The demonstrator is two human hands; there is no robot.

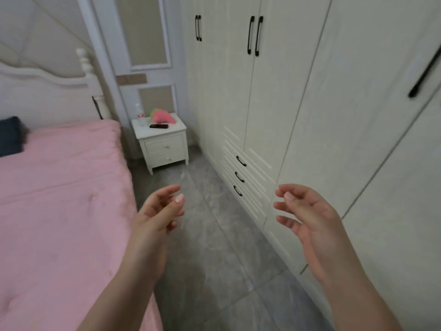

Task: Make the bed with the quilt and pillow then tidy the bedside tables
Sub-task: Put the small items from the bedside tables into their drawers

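Note:
A pink quilt (62,199) lies spread over the bed on the left, with a dark blue pillow (10,136) at its head. Ahead stands a white bedside table (164,145) bearing a pink and green plush toy (162,117), a black remote (158,126) and a small clear bottle (140,115). My left hand (160,211) and my right hand (303,216) hover above the floor in the aisle, fingers loosely curled, holding nothing.
A tall cream wardrobe (310,103) with black handles and three low drawers lines the right side. A white door (143,44) stands behind the bedside table. Grey tiled floor (214,259) forms a narrow aisle between bed and wardrobe.

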